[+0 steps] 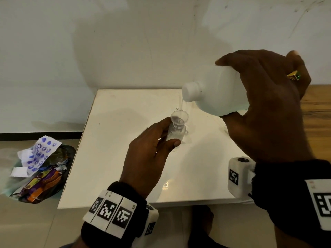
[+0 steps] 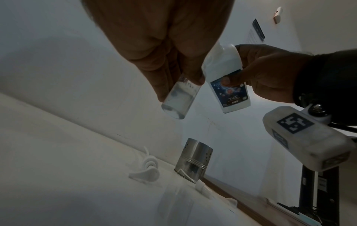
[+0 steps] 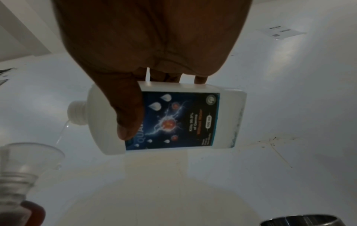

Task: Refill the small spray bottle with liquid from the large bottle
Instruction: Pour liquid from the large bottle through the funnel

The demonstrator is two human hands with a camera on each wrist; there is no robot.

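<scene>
My left hand (image 1: 152,145) grips the small clear bottle (image 1: 175,134) upright above the white table (image 1: 114,158), thumb and fingers around its body. A clear funnel (image 1: 179,117) sits in its neck. My right hand (image 1: 265,104) holds the large white bottle (image 1: 216,93) tipped on its side, its open mouth over the funnel. A thin stream of clear liquid (image 1: 181,106) falls from the mouth into the funnel. In the left wrist view the small bottle (image 2: 178,100) shows liquid inside, with the large bottle (image 2: 228,82) behind it. The right wrist view shows the large bottle's blue label (image 3: 173,120) and the funnel (image 3: 32,154).
A steel cup (image 2: 193,159) stands on the table by the wall, with a white spray cap (image 2: 146,169) and a small white nozzle piece (image 2: 203,188) lying nearby. A bag of rubbish (image 1: 39,169) lies on the floor to the left. A wooden surface (image 1: 318,104) adjoins the table's right side.
</scene>
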